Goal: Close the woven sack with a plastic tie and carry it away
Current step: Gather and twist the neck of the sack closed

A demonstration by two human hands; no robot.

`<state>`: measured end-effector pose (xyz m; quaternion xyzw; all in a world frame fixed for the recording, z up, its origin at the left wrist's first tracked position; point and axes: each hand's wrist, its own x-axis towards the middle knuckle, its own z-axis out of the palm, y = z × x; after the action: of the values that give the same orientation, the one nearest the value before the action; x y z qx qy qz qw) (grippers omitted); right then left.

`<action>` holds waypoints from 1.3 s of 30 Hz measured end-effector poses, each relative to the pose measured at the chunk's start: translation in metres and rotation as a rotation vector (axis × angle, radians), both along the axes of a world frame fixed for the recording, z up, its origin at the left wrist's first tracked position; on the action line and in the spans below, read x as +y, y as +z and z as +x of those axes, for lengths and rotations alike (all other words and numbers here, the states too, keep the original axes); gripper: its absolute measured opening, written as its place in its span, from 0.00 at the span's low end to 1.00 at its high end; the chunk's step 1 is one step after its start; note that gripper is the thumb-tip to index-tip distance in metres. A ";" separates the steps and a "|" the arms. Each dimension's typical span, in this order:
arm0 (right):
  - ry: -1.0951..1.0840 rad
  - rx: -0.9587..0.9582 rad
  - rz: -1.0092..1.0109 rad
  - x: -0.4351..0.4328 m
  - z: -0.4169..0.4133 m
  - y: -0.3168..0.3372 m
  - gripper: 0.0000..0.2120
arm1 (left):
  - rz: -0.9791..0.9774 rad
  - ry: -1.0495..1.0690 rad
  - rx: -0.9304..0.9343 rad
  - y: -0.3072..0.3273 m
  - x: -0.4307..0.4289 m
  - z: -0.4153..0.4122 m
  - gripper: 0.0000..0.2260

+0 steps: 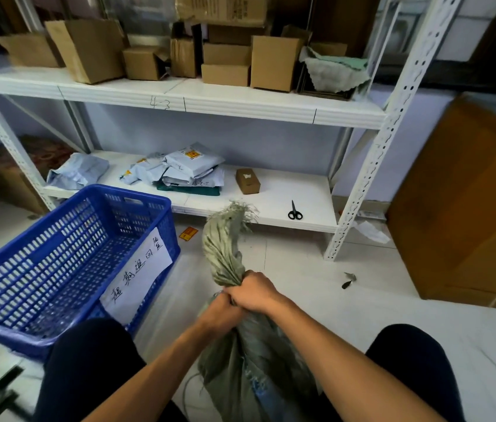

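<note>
Woven sack: a grey-green bag is standing on the pale floor between the person's knees, its body bulging; what is filling it is hidden.
Sack neck: the gathered top is rising twisted above the fists, its frayed end fanning out near the lower shelf edge.
Blue basket: a perforated crate is sitting tilted to the left of the sack, showing nothing inside; a white paper label with handwriting is hanging on its near wall.
Lower shelf: it is carrying a pile of grey mailer bags, 1 small cardboard box and black scissors.
Upper shelf: it is holding several cardboard cartons.
Left hand: it is reaching in from below, fingers clenched on the neck just under the other fist.
Right hand: it is wrapping the neck from the right, fingers squeezing tight.
Plastic tie: I cannot tell whether either fist is holding one.
</note>
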<state>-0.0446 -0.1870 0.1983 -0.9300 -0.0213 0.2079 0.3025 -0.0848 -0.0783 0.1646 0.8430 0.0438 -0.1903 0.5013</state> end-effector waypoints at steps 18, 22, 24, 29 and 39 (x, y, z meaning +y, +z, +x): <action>0.114 -0.066 -0.042 -0.019 0.008 -0.001 0.10 | 0.596 -0.086 -0.619 0.041 0.004 -0.010 0.11; 0.199 -0.039 -0.109 -0.009 0.017 -0.019 0.21 | 0.745 -0.485 -0.859 0.037 0.005 0.019 0.32; 0.269 -0.047 -0.193 -0.006 0.022 -0.025 0.24 | 0.837 -0.632 -0.723 0.022 0.010 0.039 0.41; 0.326 -0.140 -0.211 -0.004 0.040 -0.033 0.13 | 0.832 -0.530 -0.491 0.002 0.013 0.069 0.32; 0.107 -0.023 0.217 -0.010 0.098 -0.051 0.18 | 0.705 -0.220 -0.397 -0.008 0.026 0.136 0.21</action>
<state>0.0531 -0.1967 0.1472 -0.8916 -0.0969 0.2096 0.3896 0.0511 -0.0524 0.1564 0.9829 -0.0814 -0.0497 0.1574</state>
